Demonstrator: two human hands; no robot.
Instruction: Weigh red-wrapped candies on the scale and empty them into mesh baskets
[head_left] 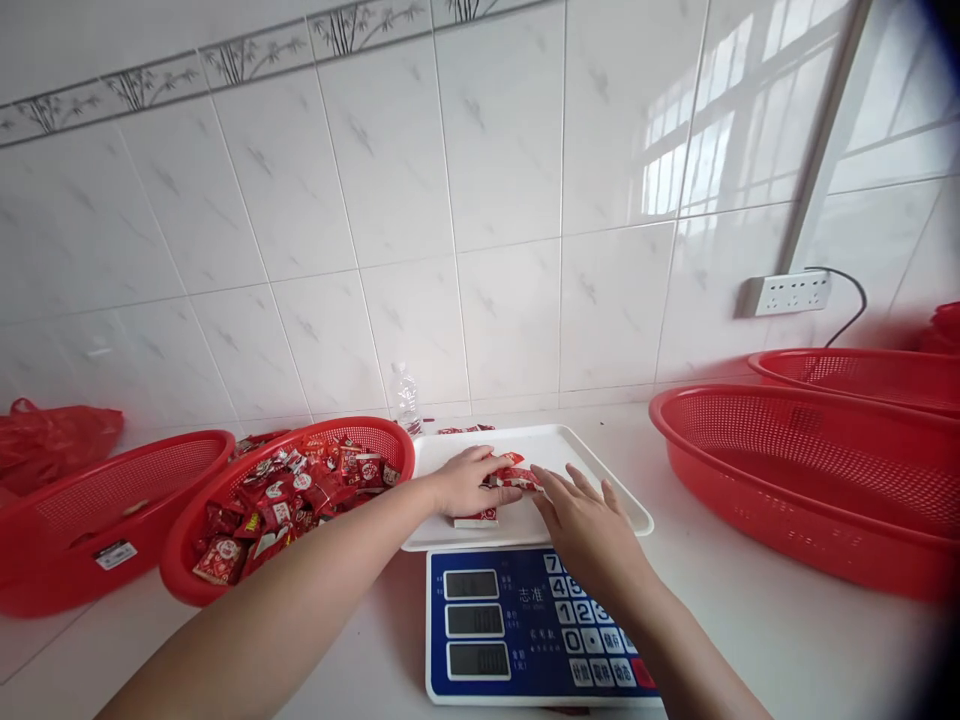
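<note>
Over the white tray (600,490) of a weighing scale, my left hand (466,482) has its fingers and thumb closed around small red snack packets (517,478). Part of those packets is hidden by the fingers. Another red-and-white packet (477,519) lies on the tray beneath this hand. My right hand (592,515) reaches in from the right, fingers spread, its fingertips at the right end of the packets. Below the tray is the scale's blue panel (529,630), with three displays and a keypad partly covered by my right wrist.
A red basket (401,450) full of wrapped packets stands left of the tray, beside another red basket (150,470). Red plastic bags (60,440) lie at far left. A clear bottle (406,400) stands behind. To the right are large red baskets (795,490) and a wall socket (792,294).
</note>
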